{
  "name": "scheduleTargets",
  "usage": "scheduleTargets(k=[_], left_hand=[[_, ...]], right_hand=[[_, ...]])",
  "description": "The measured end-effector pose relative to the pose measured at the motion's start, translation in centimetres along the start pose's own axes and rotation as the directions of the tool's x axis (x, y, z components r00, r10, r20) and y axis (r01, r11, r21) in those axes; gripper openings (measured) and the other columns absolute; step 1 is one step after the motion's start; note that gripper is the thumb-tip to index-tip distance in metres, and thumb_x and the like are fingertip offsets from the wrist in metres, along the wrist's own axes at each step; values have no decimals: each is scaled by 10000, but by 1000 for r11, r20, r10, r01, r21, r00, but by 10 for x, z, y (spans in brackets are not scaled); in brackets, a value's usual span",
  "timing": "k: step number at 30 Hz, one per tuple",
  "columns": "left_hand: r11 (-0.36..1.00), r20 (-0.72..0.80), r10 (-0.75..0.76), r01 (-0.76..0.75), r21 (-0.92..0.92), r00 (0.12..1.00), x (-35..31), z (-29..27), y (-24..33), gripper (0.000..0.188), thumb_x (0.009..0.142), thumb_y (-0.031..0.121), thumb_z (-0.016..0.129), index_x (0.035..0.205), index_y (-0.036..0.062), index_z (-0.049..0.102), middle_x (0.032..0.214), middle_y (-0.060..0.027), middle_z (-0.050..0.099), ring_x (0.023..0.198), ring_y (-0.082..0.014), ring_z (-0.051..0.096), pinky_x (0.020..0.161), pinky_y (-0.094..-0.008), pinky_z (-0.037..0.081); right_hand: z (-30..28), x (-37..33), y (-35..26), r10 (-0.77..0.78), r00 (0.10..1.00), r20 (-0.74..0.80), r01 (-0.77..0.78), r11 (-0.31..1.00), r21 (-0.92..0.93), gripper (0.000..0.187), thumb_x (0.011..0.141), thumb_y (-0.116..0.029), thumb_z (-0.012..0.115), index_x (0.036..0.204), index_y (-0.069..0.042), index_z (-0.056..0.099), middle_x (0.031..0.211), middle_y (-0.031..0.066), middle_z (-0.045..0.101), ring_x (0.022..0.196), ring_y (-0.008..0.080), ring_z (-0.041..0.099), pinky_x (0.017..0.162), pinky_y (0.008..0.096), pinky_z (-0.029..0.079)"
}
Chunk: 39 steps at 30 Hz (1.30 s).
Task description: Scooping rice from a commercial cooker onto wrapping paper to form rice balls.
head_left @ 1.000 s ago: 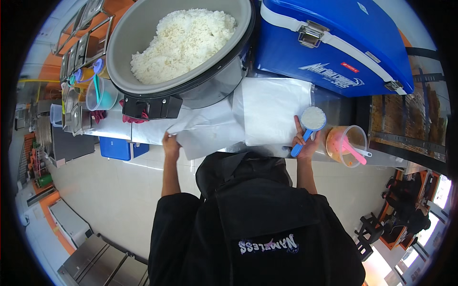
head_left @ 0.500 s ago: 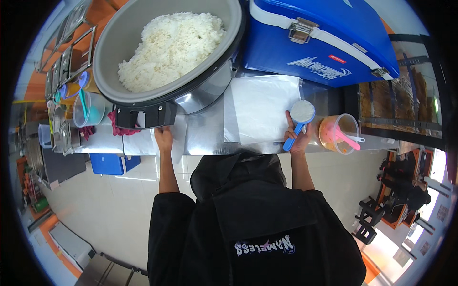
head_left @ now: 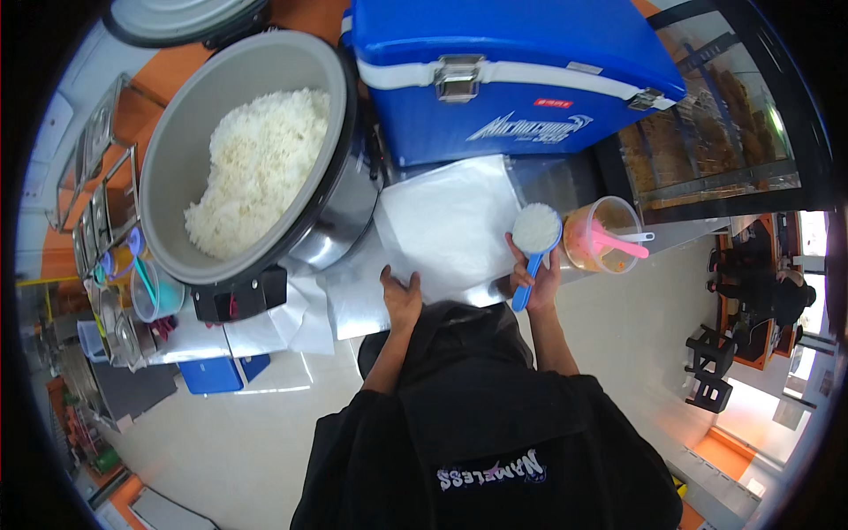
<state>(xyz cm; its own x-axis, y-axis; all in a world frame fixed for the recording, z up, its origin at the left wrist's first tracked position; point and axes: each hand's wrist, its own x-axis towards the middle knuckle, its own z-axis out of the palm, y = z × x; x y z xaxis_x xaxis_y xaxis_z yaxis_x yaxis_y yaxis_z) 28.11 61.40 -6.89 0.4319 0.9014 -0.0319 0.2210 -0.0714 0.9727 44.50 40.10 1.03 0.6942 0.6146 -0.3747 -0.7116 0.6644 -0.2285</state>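
My right hand (head_left: 543,284) grips a blue scoop (head_left: 533,267) by its handle, and white rice (head_left: 535,228) fills the scoop's cup, held over the right edge of a stack of white paper sheets (head_left: 449,225). My left hand (head_left: 403,300), empty with thumb and fingers apart, is at the sheets' near left corner. To the left stands a large rice cooker (head_left: 349,221), uncovered and holding a mound of cooked rice (head_left: 265,172). Just right of the scoop is a clear tub (head_left: 579,246) of orange contents, with a pink-handled utensil (head_left: 620,243) and a white one in it.
A blue cooler box (head_left: 521,110) stands behind the sheets. At the right is a display case (head_left: 715,132) of brown food. Left of the cooker sit a clear tub (head_left: 163,299) with a turquoise utensil and several metal containers. Thin sheets (head_left: 287,314) lie below the cooker.
My left hand has come away from beneath the cooker's front and moved right to the paper sheets. My right hand still holds the filled scoop. The view has shifted and turned.
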Motion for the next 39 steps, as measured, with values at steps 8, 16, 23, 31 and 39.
scheduleTargets(k=[8, 16, 23, 31, 39], left_hand=[[816, 117, 17, -81, 573, 993, 10, 11, 54, 309, 829, 246, 707, 859, -52, 633, 746, -190, 657, 697, -385, 642, 675, -457, 503], [903, 180, -215, 126, 411, 960, 13, 6, 49, 293, 856, 237, 682, 782, -41, 623, 624, -174, 610, 575, -361, 606, 579, -433, 463], [725, 181, -88, -61, 686, 980, 6, 12, 70, 240, 797, 138, 728, 906, -39, 608, 850, -175, 651, 776, -346, 639, 678, -401, 488], [897, 83, -420, 427, -110, 904, 9, 35, 52, 398, 792, 63, 697, 1116, -86, 523, 1087, -256, 607, 976, -351, 618, 900, -404, 478], [902, 263, -139, 13, 432, 955, 12, 38, 67, 342, 802, 97, 685, 1068, -79, 564, 909, -291, 663, 872, -432, 667, 780, -429, 527]], right_hand=[[2, -20, -19, 3, 1000, -17, -4, 999, -35, 658, 986, -538, 332, 1433, -56, 346, 1455, 238, 406, 458, 94, 352, 452, 240, 343], [-1, -17, -31, 76, 997, -26, -76, 997, -28, 633, 1001, -523, 304, 1414, -46, 364, 1432, 240, 431, 459, 90, 340, 450, 233, 334], [3, -4, -41, 151, 988, -26, -152, 988, -33, 646, 1006, -529, 272, 1414, -36, 364, 1396, 233, 471, 442, 84, 319, 437, 236, 328], [11, 7, -53, 206, 978, -11, -206, 975, -78, 651, 1003, -535, 267, 1423, -46, 357, 1391, 228, 478, 437, 76, 309, 433, 225, 320], [7, 6, -64, 203, 979, 12, -200, 974, -104, 647, 1000, -538, 274, 1427, -58, 354, 1397, 231, 474, 437, 74, 326, 428, 226, 330]])
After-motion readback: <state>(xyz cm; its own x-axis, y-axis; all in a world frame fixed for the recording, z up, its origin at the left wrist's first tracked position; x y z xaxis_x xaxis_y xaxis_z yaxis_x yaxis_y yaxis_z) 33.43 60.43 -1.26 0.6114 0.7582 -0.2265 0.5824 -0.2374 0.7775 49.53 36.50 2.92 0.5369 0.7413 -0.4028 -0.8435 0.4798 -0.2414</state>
